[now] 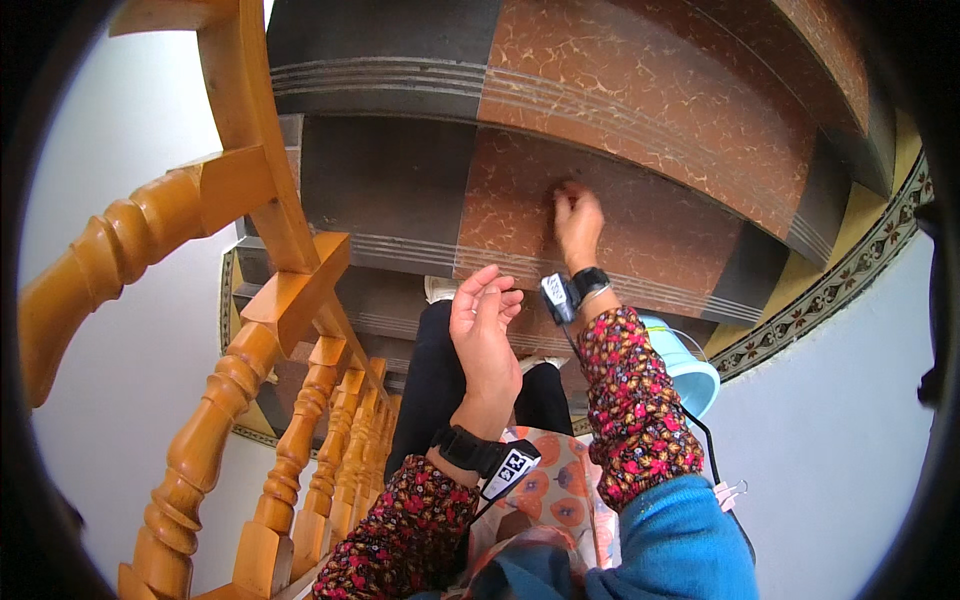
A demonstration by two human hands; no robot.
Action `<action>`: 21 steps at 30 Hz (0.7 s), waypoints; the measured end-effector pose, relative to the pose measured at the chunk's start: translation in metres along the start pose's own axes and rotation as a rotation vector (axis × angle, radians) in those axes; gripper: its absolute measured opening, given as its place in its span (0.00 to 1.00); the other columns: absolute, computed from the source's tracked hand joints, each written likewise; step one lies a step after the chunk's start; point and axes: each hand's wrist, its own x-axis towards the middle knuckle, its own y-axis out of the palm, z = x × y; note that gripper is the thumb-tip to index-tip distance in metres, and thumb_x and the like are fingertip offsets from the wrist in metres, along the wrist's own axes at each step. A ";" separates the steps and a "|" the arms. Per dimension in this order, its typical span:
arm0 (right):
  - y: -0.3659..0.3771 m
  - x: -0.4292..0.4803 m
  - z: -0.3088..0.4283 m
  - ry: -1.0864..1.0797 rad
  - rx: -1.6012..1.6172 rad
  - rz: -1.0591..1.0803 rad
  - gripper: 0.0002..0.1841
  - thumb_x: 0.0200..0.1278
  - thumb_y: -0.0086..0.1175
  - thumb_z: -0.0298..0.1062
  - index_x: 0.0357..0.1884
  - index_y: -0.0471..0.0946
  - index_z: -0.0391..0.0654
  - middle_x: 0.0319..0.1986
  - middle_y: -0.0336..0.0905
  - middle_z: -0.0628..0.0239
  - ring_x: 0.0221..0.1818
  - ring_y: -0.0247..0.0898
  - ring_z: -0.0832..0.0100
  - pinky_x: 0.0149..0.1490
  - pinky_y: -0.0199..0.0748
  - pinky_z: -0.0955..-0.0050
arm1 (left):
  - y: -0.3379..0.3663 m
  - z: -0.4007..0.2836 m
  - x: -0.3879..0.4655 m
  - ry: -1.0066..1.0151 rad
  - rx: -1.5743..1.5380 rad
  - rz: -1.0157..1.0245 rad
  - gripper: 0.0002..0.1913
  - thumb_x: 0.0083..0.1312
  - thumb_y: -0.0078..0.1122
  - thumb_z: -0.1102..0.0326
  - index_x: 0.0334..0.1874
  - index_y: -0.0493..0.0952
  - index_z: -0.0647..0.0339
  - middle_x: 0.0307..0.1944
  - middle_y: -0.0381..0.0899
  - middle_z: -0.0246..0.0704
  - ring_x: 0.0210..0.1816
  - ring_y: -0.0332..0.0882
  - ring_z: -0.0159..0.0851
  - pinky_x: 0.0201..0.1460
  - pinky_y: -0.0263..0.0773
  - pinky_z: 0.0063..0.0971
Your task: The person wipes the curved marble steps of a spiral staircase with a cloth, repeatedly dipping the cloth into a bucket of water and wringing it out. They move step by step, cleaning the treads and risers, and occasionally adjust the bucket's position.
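My right hand (580, 228) reaches down to the reddish-brown marbled stair tread (510, 191), its fingers curled and pointing at the tile. A dark patch shows by the fingertips; whether it is shadow or something held, I cannot tell. My left hand (487, 341) hangs above my knees, palm turned inward, fingers loosely bent and apart, with nothing in it. It wears a ring. Both wrists carry black straps with small devices. A light blue plastic bucket (686, 375) with a wire handle stands beside my right forearm, which partly hides it.
A varnished wooden banister with turned balusters (217, 420) runs along the left. On the right, a patterned skirting border (832, 296) follows the white wall (810, 435). Another marbled step (600, 90) rises ahead, with grooved strips along its edge. Black tiles (382, 176) flank the brown ones.
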 end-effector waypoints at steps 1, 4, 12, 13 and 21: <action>-0.002 0.005 -0.002 0.185 0.078 -0.064 0.12 0.60 0.63 0.39 0.40 0.82 0.41 0.33 0.83 0.49 0.38 0.80 0.46 0.43 0.77 0.56 | -0.001 0.000 -0.001 0.002 -0.008 0.000 0.12 0.73 0.50 0.72 0.56 0.72 0.64 0.46 0.79 0.36 0.43 0.78 0.29 0.51 0.75 0.23; -0.008 0.029 -0.013 0.171 -0.027 -0.075 0.16 0.57 0.65 0.45 0.39 0.83 0.42 0.31 0.84 0.51 0.37 0.81 0.49 0.44 0.78 0.58 | -0.005 0.002 -0.006 -0.033 -0.002 -0.002 0.12 0.73 0.50 0.72 0.56 0.72 0.64 0.46 0.79 0.36 0.43 0.78 0.30 0.51 0.75 0.24; -0.013 0.061 -0.036 0.108 -0.311 0.154 0.18 0.53 0.66 0.49 0.35 0.83 0.43 0.32 0.84 0.53 0.38 0.81 0.50 0.45 0.79 0.56 | -0.004 0.011 -0.017 -0.049 0.022 0.026 0.12 0.73 0.50 0.71 0.56 0.72 0.64 0.47 0.79 0.36 0.43 0.78 0.31 0.52 0.73 0.25; -0.013 0.062 -0.036 0.143 -0.269 0.176 0.18 0.53 0.66 0.49 0.35 0.83 0.44 0.33 0.84 0.53 0.39 0.81 0.50 0.45 0.79 0.56 | -0.003 0.011 -0.017 -0.054 0.030 0.015 0.12 0.73 0.50 0.71 0.56 0.72 0.64 0.47 0.79 0.36 0.43 0.78 0.30 0.52 0.73 0.25; -0.019 0.070 -0.039 0.079 -0.317 0.286 0.20 0.53 0.66 0.52 0.39 0.85 0.46 0.39 0.84 0.53 0.43 0.81 0.50 0.49 0.79 0.58 | -0.002 0.015 -0.020 -0.065 0.055 0.027 0.12 0.73 0.50 0.71 0.56 0.72 0.64 0.47 0.79 0.36 0.43 0.78 0.30 0.52 0.73 0.24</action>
